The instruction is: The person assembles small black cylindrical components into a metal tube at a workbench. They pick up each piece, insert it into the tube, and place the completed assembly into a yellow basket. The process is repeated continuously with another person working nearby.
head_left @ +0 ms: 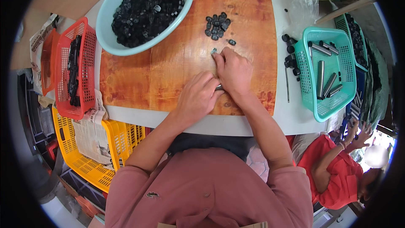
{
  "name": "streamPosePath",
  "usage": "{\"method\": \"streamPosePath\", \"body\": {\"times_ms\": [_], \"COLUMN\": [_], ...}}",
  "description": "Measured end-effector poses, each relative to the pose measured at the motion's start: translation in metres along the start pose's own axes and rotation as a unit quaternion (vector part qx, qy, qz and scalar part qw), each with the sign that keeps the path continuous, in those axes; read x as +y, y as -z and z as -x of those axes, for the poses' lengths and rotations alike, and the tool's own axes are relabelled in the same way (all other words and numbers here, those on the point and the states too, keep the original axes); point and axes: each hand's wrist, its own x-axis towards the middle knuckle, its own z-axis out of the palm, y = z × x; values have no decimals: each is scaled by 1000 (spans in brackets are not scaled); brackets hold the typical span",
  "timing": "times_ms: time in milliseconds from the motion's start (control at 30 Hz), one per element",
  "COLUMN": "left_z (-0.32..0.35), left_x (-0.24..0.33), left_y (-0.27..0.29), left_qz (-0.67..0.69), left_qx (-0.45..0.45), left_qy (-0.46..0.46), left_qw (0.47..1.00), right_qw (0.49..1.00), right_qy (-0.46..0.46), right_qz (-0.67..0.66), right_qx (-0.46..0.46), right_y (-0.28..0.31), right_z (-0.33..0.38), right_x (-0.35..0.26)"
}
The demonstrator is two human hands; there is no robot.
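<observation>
My left hand [197, 95] is closed round a short metal tube [219, 87]; only a bit of its shiny side shows between my hands. My right hand [234, 71] lies against it, fingers curled. At the right fingertips is a small dark, glossy cap-like piece [214, 51], partly covered by them. Just beyond, one loose black piece [232, 42] lies on the wooden board [147, 80]. A small cluster of similar black pieces [217, 26] sits farther out.
A pale blue basin [189, 6] full of black pieces stands at far left. Red [89, 67] and yellow [110, 143] baskets are at left. A teal basket [310, 97] with metal tubes stands right, beside loose black caps [290, 61] and a thin rod [287, 85]. A person in red [327, 164] works at lower right.
</observation>
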Motion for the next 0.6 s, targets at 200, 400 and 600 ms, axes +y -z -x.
{"method": "streamPosePath", "body": {"times_ms": [200,400,600], "left_z": [5,7,96], "left_x": [1,-26,26], "left_y": [0,-20,85], "left_qz": [-62,-108,148], "left_qx": [35,64,109], "left_qy": [-32,-33,189], "left_qw": [997,991,965], "right_qw": [999,963,963], "right_qy": [-27,-110,-19], "right_qz": [-24,-247,-265], "right_qx": [-18,15,31], "right_y": [-1,10,-15], "right_z": [-7,-11,-20], "right_x": [-4,-1,51]}}
